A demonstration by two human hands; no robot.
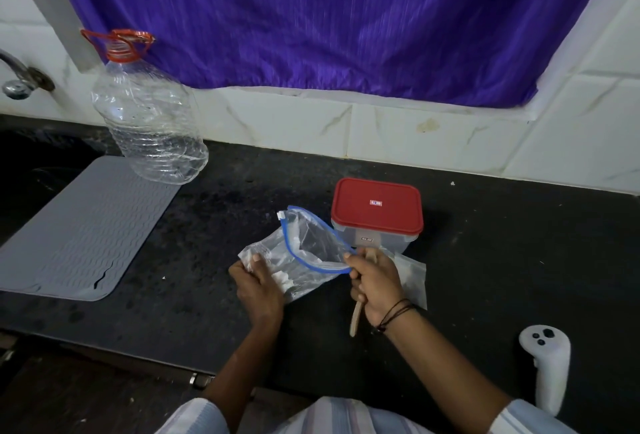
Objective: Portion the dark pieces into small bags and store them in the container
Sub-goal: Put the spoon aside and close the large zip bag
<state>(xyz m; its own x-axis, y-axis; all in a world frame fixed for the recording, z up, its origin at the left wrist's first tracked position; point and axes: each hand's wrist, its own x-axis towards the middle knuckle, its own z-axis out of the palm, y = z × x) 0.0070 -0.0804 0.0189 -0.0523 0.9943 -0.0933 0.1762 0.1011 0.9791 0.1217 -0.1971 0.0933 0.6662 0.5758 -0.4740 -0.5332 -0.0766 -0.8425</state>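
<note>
Both hands (258,281) hold an open zip bag (308,253) before the red-lidded container (377,211), its label unreadable.

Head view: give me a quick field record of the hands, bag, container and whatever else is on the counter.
left hand: pinches the bottom corner of the zip bag
right hand: pinches the bag's blue rim, also grips a wooden spoon
zip bag: mouth open, white bits inside, no dark pieces visible
container: red lid on, behind the bag
second bag: flat on the counter, under the right hand
also present: grey mat, clear bottle, white controller
</note>
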